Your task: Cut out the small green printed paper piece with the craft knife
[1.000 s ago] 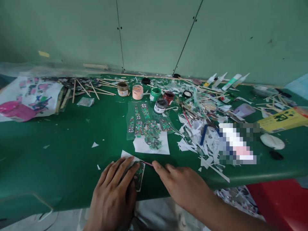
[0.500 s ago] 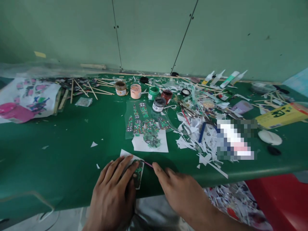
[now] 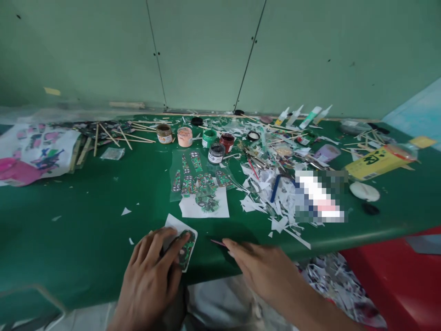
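Near the front edge of the green table, my left hand (image 3: pixel 151 269) is on a small piece of white paper (image 3: pixel 175 223) with a dark green printed shape (image 3: pixel 187 246). The fingers are bent, the index lies on the print, and the thumb sits by its lower edge. To the right, my right hand (image 3: pixel 253 257) is closed around a slim pink tool (image 3: pixel 217 242), its thin tip pointing left, apart from the paper. Most of the tool is hidden in the hand. Behind lie a white sheet (image 3: pixel 222 207) and a clear sheet with green patterned shapes (image 3: pixel 175 195).
Several paint jars, such as a black one (image 3: pixel 216 154), stand behind the sheets. A heap of paper scraps (image 3: pixel 257 202) with a blue strip (image 3: pixel 275 188) spreads right. Farther right are a yellow packet (image 3: pixel 365 164) and a white oval object (image 3: pixel 364 191). Wooden sticks (image 3: pixel 110 134) lie back left.
The tool's tip has left the print's edge and moved away to the right. My left hand's fingers are more bent on the paper. The whole view has shifted slightly.
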A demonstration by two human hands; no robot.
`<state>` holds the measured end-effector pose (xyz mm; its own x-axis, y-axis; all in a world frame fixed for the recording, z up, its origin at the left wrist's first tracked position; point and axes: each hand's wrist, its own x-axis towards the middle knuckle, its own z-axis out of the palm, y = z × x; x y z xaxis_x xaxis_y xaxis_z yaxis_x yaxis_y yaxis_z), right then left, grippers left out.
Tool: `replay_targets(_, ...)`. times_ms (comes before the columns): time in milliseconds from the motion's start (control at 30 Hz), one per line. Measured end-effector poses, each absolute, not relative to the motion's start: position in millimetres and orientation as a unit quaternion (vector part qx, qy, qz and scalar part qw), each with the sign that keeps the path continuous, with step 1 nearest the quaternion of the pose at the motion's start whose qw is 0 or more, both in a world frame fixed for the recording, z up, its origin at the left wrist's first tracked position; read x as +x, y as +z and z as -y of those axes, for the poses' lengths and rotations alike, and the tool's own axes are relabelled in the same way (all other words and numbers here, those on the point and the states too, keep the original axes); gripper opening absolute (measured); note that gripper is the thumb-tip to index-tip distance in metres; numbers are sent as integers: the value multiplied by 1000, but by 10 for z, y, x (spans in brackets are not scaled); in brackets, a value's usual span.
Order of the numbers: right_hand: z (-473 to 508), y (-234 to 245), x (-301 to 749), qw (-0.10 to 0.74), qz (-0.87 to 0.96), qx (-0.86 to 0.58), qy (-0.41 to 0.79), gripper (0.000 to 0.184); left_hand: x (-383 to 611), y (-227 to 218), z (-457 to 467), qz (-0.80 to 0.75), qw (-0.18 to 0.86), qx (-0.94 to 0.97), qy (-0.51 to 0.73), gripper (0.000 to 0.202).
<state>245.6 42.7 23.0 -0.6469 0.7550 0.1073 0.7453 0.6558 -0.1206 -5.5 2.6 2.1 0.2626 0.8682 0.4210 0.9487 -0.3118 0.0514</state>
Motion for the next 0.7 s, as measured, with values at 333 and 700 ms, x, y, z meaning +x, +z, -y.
replay_targets(333, -742, 212, 2318, 132, 903, -386, 137, 39, -163, 126, -196, 486, 73, -860, -139, 41)
replay_targets(700, -747, 105, 2253, 147, 913, -361, 116, 37, -156, 95, -153, 500, 80, -845, -169, 43)
